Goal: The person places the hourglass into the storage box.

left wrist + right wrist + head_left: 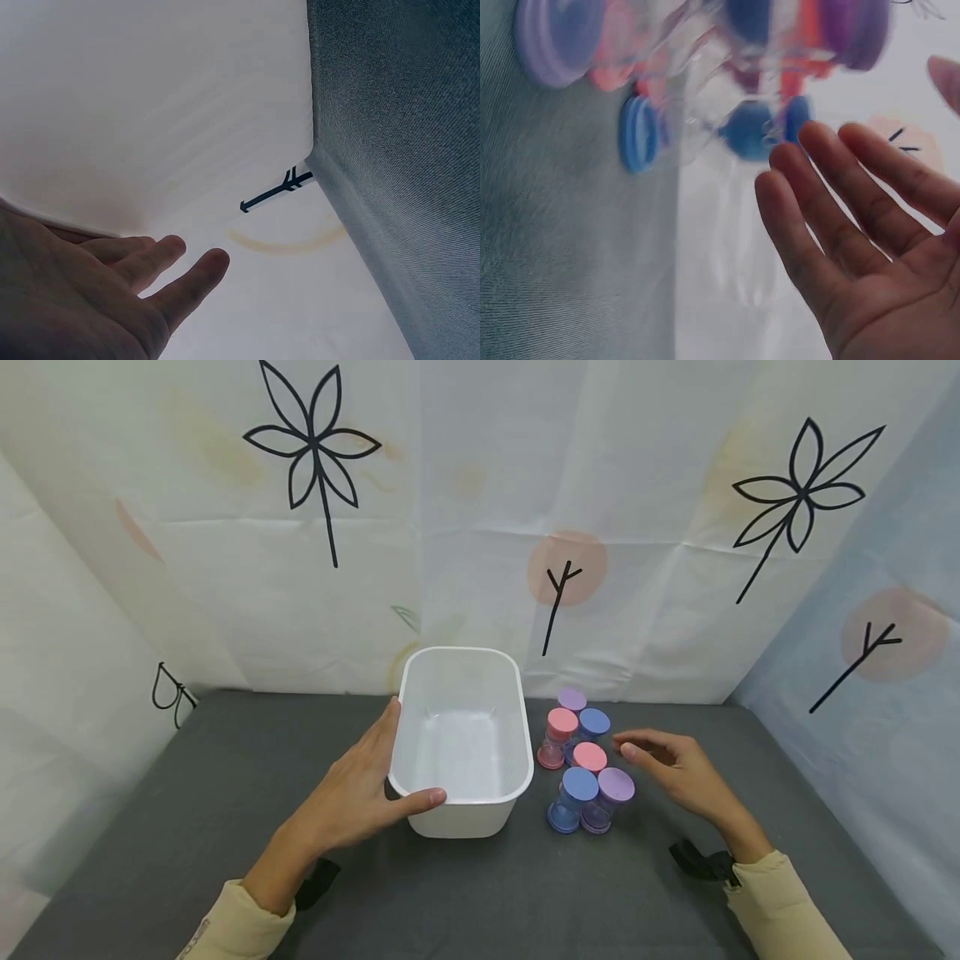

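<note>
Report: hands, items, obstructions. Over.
Left hand touching white rectangular plastic tub. Right hand empty, beside six clear pink-, blue- and purple-capped hourglasses. Hourglasses outside tub. Nothing visibly blocking right hand.

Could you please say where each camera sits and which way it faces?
Head: on the head, facing forward and down at the white tub and sand timers; left hand, right hand and sleeves show.
Left wrist: on that wrist, facing the tub's outer side; left hand shows.
Right wrist: on that wrist, facing the sand timers; right hand shows.
Head and right wrist share the sand timers.
</note>
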{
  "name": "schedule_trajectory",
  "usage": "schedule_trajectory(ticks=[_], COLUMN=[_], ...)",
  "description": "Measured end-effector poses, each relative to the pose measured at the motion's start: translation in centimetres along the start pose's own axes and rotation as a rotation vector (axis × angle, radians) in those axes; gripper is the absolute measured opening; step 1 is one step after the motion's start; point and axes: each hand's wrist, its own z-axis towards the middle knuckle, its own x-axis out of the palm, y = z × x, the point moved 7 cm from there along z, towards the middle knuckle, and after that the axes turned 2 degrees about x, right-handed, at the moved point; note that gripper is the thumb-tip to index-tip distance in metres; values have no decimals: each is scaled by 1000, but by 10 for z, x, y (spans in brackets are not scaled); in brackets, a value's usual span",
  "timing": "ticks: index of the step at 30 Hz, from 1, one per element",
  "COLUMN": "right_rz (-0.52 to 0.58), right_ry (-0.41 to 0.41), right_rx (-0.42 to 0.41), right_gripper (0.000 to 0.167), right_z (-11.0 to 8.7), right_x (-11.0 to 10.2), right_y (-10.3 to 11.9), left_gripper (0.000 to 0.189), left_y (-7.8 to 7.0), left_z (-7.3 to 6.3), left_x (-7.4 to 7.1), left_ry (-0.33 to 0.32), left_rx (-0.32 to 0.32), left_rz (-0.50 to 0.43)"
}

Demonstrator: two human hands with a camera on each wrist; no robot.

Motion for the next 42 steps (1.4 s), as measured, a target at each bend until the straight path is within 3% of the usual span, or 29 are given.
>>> schedule_trajectory(ticks=[6,13,18,42], right_rz=[112,38,11,-56], right_ry=[110,183,192,207], right_rx=[-65,-55,-15,71], right_gripper=[38,50,53,53], right_z=[-8,-10,-11,-9], right_x=[3,10,11,13], right_y=[13,12,12,6], left_gripper=[118,119,120,121], left_y=[0,1,3,3], left_z=[1,0,-1,1], left_x=[0,0,1,2], left_ry=[-2,-2,11,24], left_rx=[10,3,-22,-24], left_rz=[-6,-16,-24,-72])
